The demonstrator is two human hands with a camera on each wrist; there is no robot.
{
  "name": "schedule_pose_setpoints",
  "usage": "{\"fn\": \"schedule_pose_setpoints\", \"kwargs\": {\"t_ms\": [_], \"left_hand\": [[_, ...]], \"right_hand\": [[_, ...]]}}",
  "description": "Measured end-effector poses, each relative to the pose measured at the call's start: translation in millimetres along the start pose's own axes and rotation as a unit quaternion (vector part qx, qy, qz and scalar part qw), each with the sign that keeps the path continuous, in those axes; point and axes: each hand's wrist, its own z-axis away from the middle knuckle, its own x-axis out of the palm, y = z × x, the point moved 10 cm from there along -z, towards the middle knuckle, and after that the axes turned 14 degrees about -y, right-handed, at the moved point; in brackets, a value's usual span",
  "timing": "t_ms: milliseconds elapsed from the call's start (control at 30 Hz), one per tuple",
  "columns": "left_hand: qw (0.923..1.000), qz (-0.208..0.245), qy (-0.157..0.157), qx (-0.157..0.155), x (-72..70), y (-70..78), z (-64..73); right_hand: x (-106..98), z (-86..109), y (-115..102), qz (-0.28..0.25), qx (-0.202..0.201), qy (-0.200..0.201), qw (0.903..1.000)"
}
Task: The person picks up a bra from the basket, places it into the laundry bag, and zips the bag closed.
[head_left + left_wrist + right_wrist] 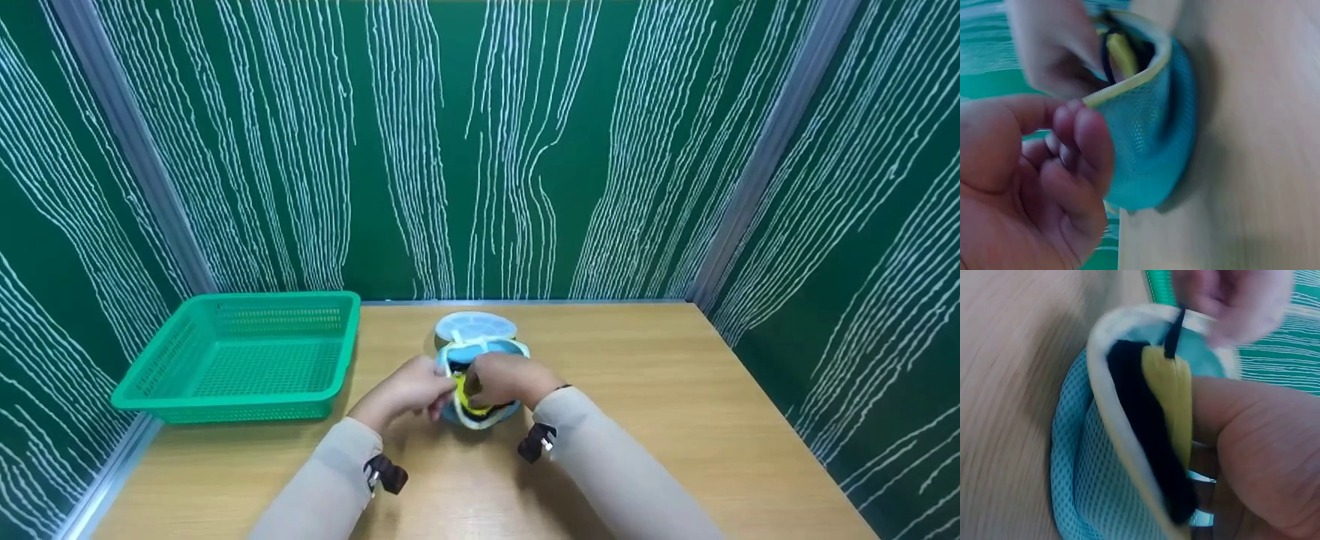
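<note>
A blue mesh pouch [1145, 140] with a pale yellow zipped rim stands on the table, its round lid [476, 325] tipped back. Inside its mouth sits a soft yellow-and-black item [1172, 396] with a thin black strap [1174, 334]; its exact kind is unclear. My left hand [411, 391] pinches the pouch's rim between thumb and forefinger at the left side. The strap runs up toward those fingers in the right wrist view. Reaching into the mouth from the right, my right hand [504, 379] grips the yellow item, thumb along its side; its fingertips are partly hidden.
A green perforated plastic basket [330, 401] stands at the left of the wooden table [660, 420]. Green panels with white wavy lines [517, 150] rise behind and at both sides, joined by metal posts [142, 135]. Both wrists carry dark straps.
</note>
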Motion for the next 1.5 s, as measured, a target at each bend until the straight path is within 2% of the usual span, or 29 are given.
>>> {"fn": "schedule_pose_setpoints", "kwargs": {"t_ms": [100, 167, 267, 400, 500, 533, 600, 667, 700, 767, 800, 900, 1000, 1033, 1100, 1133, 1200, 1300, 1400, 1500], "left_hand": [[0.9992, 0.015, 0.000, 0.036, -3.6, 15.4, -1.9], [0.9977, 0.048, -0.006, 0.047, -4.3, 20.2, -1.9], [0.9926, 0.106, -0.009, 0.058, -6.7, 23.6, -0.6], [0.9810, 0.179, -0.011, 0.073, -11.2, 26.4, 0.6], [0.9792, 0.190, 0.010, 0.070, -16.9, 24.5, 1.7], [0.9823, 0.175, 0.028, 0.062, -19.9, 23.0, 2.3], [0.9911, 0.108, 0.070, 0.035, -26.3, 20.2, 2.4], [0.9946, -0.003, 0.102, 0.017, -28.8, 25.5, 3.3], [0.9921, -0.062, 0.109, 0.014, -27.2, 30.8, 3.0], [0.9794, -0.176, 0.097, 0.025, -16.9, 45.2, 2.7], [0.9695, -0.226, 0.086, 0.041, -9.2, 53.8, 3.5], [0.9316, -0.351, 0.034, 0.088, 19.5, 73.4, 5.8], [0.8956, -0.429, 0.007, 0.118, 40.6, 82.5, 6.2], [0.8873, -0.443, 0.006, 0.127, 44.6, 84.7, 6.8], [0.8822, -0.447, 0.014, 0.147, 47.0, 88.4, 8.0], [0.8845, -0.439, 0.020, 0.156, 46.3, 89.3, 8.7], [0.8944, -0.409, 0.029, 0.179, 42.4, 92.4, 11.8], [0.9144, -0.345, 0.048, 0.206, 30.8, 95.6, 17.2], [0.9322, -0.287, 0.060, 0.212, 20.0, 93.6, 20.5], [0.9466, -0.249, 0.056, 0.197, 14.8, 84.5, 19.2]], "right_hand": [[-0.8, -3.5, 4.2, -0.012, 0.019, -0.014, 0.9997], [-1.5, -4.9, 7.1, -0.018, 0.034, -0.020, 0.9991], [-3.9, -5.5, 10.8, -0.021, 0.058, -0.017, 0.9979], [-5.8, -7.5, 16.0, -0.028, 0.077, -0.007, 0.9966], [-4.8, -11.5, 20.9, -0.034, 0.084, -0.004, 0.9959], [-3.8, -13.2, 22.7, -0.038, 0.086, -0.005, 0.9956], [-2.7, -14.7, 25.9, -0.049, 0.091, -0.004, 0.9946], [-2.1, -13.4, 28.1, -0.054, 0.098, -0.006, 0.9938], [-2.6, -11.6, 28.4, -0.055, 0.099, -0.008, 0.9935], [-5.8, -5.5, 26.1, -0.041, 0.099, -0.014, 0.9942], [-7.7, -2.3, 24.7, -0.032, 0.099, -0.018, 0.9944], [-13.2, 7.8, 22.3, -0.022, 0.102, -0.037, 0.9939], [-16.8, 14.6, 22.0, -0.036, 0.109, -0.048, 0.9922], [-17.4, 15.9, 23.0, -0.043, 0.112, -0.050, 0.9915], [-18.5, 15.8, 21.6, -0.036, 0.104, -0.050, 0.9927], [-18.6, 15.0, 20.9, -0.033, 0.099, -0.049, 0.9933], [-18.4, 12.7, 20.0, -0.027, 0.088, -0.045, 0.9947], [-19.1, 9.8, 21.3, -0.028, 0.085, -0.036, 0.9954], [-18.4, 8.1, 26.9, -0.057, 0.098, -0.036, 0.9929], [-16.7, 5.6, 27.0, -0.061, 0.090, -0.048, 0.9929]]}}
